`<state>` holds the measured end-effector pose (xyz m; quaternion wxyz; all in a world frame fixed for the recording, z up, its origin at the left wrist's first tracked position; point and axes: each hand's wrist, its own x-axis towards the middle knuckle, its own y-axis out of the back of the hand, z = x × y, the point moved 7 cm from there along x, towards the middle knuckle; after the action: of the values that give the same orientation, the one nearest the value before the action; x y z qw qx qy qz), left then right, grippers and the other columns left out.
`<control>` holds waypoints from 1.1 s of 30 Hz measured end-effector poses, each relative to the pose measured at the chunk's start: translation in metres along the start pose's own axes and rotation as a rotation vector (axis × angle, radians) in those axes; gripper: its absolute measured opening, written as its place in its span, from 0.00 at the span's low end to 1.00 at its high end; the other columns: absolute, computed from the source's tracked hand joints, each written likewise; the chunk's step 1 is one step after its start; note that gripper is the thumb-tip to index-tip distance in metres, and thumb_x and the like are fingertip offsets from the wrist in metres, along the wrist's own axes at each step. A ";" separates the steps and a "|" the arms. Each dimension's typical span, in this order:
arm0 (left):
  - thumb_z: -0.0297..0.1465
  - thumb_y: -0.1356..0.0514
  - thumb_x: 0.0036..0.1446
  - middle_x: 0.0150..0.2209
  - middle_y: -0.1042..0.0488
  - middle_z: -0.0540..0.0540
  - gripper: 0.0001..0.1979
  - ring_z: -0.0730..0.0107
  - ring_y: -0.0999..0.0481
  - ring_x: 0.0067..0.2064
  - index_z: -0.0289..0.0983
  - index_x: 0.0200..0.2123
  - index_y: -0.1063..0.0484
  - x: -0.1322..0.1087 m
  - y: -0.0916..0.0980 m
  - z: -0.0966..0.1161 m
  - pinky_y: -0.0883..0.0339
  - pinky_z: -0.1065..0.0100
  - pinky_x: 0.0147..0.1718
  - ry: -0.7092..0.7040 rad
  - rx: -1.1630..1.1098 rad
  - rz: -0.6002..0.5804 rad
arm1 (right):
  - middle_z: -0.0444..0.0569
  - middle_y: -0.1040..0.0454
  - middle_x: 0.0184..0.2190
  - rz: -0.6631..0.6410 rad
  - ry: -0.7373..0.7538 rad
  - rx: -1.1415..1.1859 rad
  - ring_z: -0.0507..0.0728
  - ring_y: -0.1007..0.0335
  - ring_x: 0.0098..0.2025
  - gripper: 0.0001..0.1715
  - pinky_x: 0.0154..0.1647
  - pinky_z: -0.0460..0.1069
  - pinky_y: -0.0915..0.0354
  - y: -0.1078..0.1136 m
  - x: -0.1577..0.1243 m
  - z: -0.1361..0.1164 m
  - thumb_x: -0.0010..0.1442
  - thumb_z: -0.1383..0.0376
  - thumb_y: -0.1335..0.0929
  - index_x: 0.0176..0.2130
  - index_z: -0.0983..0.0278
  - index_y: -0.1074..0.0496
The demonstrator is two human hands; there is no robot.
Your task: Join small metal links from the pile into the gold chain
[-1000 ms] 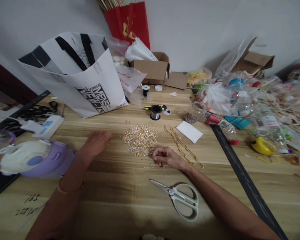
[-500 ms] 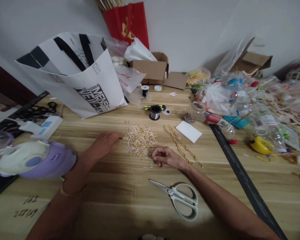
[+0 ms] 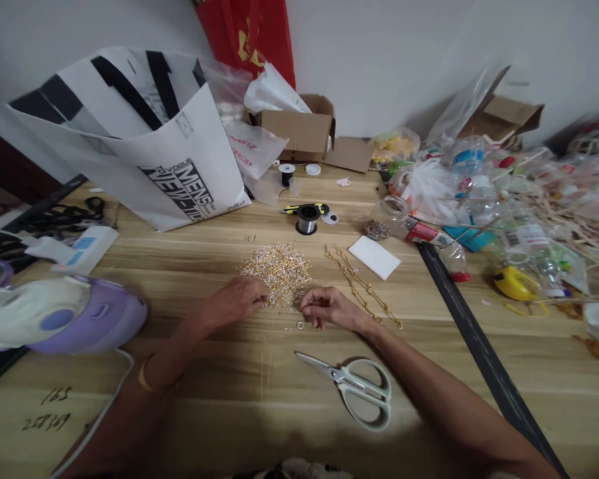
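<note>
the pile of gold and silver findings (image 3: 277, 266) lies just beyond both hands. the left hand (image 3: 237, 303), loosely curled, touches its near edge; whether it grips anything cannot be told. the right hand (image 3: 327, 307) sits pinched shut beside the pile, contents too small to see. the white bag (image 3: 180, 166) reads "vogue mens".

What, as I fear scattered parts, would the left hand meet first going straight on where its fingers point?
The loose heap of small gold and silver metal pieces: the left hand points right into its near edge, seemingly touching it.
</note>
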<state>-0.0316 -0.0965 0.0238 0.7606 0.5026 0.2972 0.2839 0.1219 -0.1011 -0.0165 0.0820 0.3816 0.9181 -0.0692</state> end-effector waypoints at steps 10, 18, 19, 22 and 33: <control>0.25 0.49 0.56 0.28 0.31 0.48 0.08 0.69 0.33 0.32 0.35 0.26 0.33 -0.001 -0.002 -0.003 0.42 0.69 0.35 -0.008 -0.026 0.021 | 0.42 0.32 0.21 0.003 0.007 0.007 0.47 0.35 0.21 0.16 0.18 0.40 0.37 0.000 0.000 0.000 0.53 0.56 0.31 0.32 0.68 0.33; 0.25 0.49 0.56 0.28 0.30 0.48 0.08 0.69 0.33 0.33 0.35 0.27 0.33 0.000 -0.001 -0.004 0.42 0.69 0.35 0.008 -0.035 0.044 | 0.42 0.33 0.21 0.000 0.004 -0.009 0.46 0.36 0.21 0.18 0.18 0.40 0.37 -0.001 -0.001 -0.005 0.53 0.55 0.31 0.31 0.68 0.33; 0.26 0.49 0.56 0.28 0.30 0.48 0.08 0.69 0.32 0.33 0.35 0.27 0.33 0.001 0.000 -0.004 0.42 0.69 0.35 0.011 -0.030 0.046 | 0.42 0.33 0.21 -0.002 0.004 -0.011 0.46 0.36 0.21 0.18 0.18 0.40 0.37 -0.001 -0.001 -0.005 0.53 0.54 0.31 0.31 0.68 0.33; 0.26 0.49 0.57 0.29 0.30 0.47 0.09 0.68 0.32 0.34 0.35 0.27 0.32 0.003 0.003 -0.001 0.42 0.68 0.35 0.014 -0.012 0.044 | 0.42 0.33 0.21 -0.008 0.006 -0.013 0.46 0.36 0.21 0.18 0.18 0.40 0.37 -0.001 -0.001 -0.004 0.53 0.55 0.31 0.31 0.68 0.33; 0.25 0.49 0.59 0.33 0.32 0.45 0.09 0.66 0.34 0.38 0.35 0.30 0.30 0.014 0.000 0.018 0.41 0.66 0.40 -0.068 0.040 0.175 | 0.42 0.33 0.22 -0.026 0.017 0.008 0.47 0.35 0.21 0.17 0.19 0.41 0.36 0.001 -0.001 -0.003 0.53 0.55 0.31 0.31 0.68 0.33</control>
<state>-0.0093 -0.0971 0.0271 0.7325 0.5509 0.2318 0.3259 0.1229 -0.1009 -0.0138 0.0715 0.3704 0.9234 -0.0707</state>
